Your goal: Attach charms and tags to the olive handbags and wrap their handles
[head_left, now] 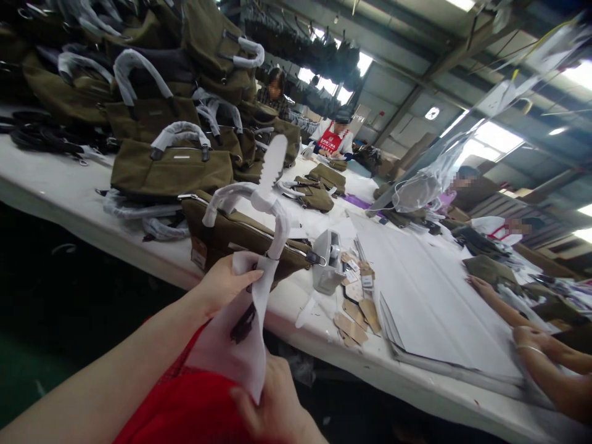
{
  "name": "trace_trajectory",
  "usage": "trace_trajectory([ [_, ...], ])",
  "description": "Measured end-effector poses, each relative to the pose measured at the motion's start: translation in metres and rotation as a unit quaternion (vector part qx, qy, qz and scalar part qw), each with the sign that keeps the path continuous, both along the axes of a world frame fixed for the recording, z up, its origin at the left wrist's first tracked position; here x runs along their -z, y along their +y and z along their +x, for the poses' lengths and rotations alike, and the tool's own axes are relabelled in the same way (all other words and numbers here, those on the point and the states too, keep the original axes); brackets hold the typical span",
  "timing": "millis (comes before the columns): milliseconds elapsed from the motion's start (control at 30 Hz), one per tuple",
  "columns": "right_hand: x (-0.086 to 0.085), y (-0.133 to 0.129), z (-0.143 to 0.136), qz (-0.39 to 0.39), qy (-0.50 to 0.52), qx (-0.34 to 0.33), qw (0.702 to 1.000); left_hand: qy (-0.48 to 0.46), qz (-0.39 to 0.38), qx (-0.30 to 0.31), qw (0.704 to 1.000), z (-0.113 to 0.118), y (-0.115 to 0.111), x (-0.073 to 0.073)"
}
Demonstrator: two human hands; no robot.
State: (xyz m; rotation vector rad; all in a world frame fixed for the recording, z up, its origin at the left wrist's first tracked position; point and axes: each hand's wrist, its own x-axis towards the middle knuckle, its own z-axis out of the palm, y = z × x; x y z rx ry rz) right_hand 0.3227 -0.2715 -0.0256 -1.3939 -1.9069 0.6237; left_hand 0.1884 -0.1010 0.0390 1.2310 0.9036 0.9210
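My left hand (224, 287) pinches a white sheet of thin wrapping paper (215, 354) at its upper end, thumb on top. Lower down, my right hand (277, 401) grips the sheet's bottom edge, its fingers slightly blurred. Dark strap-like pieces (243, 324) lie against the sheet; whether they are attached to the bag, I cannot tell. Just beyond, an olive handbag (250, 240) with a zip stands at the table's edge. White wrapping covers its handle (280, 231), and a white strip with a toothed edge (272, 163) sticks up from the handle.
A tape dispenser (327, 265) and several cardboard tags (354, 327) lie right of the bag. Farther right is a stack of white sheets (430, 296), with a co-worker's hands (536, 342) beside it. Olive bags (171, 172) crowd the left. Other people work farther back.
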Motion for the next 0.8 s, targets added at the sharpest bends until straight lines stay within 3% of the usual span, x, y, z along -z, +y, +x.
trace_trajectory([
  [67, -0.012, 0.003, 0.015, 0.062, 0.019, -0.022, 0.998, 0.009, 0.004, 0.015, 1.0, -0.004, 0.003, -0.002],
  [133, -0.022, 0.017, 0.027, 0.1, 0.068, 0.064, 0.991, 0.023, 0.007, 0.041, 0.999, -0.008, 0.005, -0.006],
  [233, -0.036, 0.053, 0.032, 0.06, 0.104, 0.177, 0.977, 0.044, 0.016, 0.077, 0.996, -0.012, 0.006, -0.012],
  [433, -0.063, 0.118, 0.005, -0.025, 0.125, 0.17, 0.977, 0.04, 0.018, 0.106, 0.993, -0.023, 0.008, -0.016],
  [633, -0.071, 0.134, -0.001, -0.045, 0.088, 0.156, 0.983, 0.071, 0.058, 0.131, 0.987, -0.028, 0.014, -0.011],
  [800, -0.068, 0.138, -0.004, -0.004, 0.023, 0.239, 0.971, 0.125, 0.143, 0.115, 0.975, -0.024, 0.011, -0.014],
])
